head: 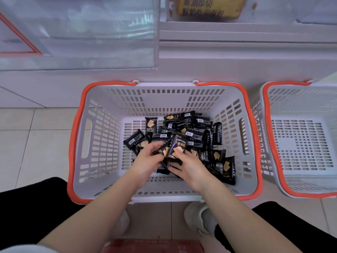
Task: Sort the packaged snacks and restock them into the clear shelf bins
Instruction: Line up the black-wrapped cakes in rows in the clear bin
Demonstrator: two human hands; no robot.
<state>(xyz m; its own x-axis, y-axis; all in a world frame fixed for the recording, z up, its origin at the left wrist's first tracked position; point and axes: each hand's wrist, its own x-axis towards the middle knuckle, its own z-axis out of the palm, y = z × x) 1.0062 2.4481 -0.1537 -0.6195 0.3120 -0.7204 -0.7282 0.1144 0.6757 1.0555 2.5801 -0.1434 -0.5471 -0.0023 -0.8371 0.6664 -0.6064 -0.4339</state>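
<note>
Your left hand point(147, 157) and right hand point(187, 166) both gripped black Drycake packets point(177, 147) low in the grey basket point(102, 143), long axes pointing away toward the clear shelf bin point(78, 33) above-left

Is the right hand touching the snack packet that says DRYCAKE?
Touching. The head view shows the right hand with its fingers curled on the DRYCAKE packet, no gap between them.
</note>
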